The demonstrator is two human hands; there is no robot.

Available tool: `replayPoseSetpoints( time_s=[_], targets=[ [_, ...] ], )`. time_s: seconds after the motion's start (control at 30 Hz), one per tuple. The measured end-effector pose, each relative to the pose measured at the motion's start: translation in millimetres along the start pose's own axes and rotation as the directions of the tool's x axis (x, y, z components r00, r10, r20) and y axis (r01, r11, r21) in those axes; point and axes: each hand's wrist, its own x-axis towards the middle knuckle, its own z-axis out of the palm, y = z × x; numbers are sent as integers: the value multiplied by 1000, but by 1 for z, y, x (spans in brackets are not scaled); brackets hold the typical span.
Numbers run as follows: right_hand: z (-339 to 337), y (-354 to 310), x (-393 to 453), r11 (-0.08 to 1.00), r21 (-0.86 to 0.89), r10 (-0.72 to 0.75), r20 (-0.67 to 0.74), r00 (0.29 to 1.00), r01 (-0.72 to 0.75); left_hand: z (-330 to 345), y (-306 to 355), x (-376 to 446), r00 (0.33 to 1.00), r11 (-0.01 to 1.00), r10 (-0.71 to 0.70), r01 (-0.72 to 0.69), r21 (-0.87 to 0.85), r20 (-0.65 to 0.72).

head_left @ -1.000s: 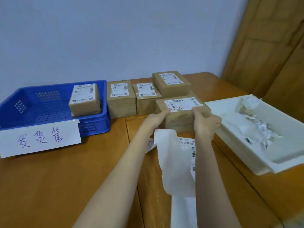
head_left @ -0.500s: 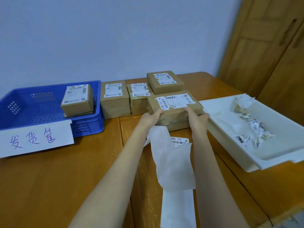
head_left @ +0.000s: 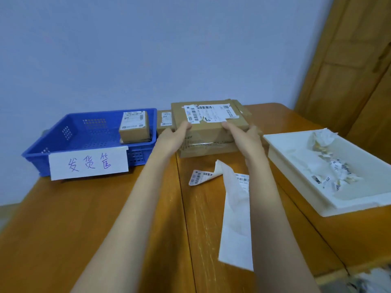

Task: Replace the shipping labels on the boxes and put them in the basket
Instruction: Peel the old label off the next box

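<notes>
We grip the cardboard box (head_left: pixel 209 125) between our left hand (head_left: pixel 172 138) and right hand (head_left: pixel 243 135), fingers curled on its sides, above the tabletop (head_left: pixel 84 218). Its torn label (head_left: pixel 209 114) shows barcodes; the blue basket (head_left: pixel 84 132) carries handwritten Chinese characters.

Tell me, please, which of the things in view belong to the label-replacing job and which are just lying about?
Belonging to the job:
- cardboard box with a torn label, held by the left hand and the right hand
- blue basket with one relabelled box
- waiting box behind
- label strip
- white tray of crumpled label scraps

Just lying about:
- wooden door
</notes>
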Motion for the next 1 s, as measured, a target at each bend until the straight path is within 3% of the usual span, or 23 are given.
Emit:
replayPoseSetpoints(
  time_s=[0.23,0.43,0.63,1.0],
  targets=[
    [38,12,-68,991,-134,34,264,964,2,-65,-51,-58,993,995,-101,101,2,-64],
    [68,36,-105,940,-339,121,445,887,41,-107,-112,-108,967,969,-245,246,7,-64],
    [80,48,-125,900,-435,201,489,849,38,-117,-143,-127,919,920,-392,393,-16,46],
    [82,57,-122,886,-460,228,532,815,52,-116,-148,-123,915,918,-397,395,43,64]
  ],
)
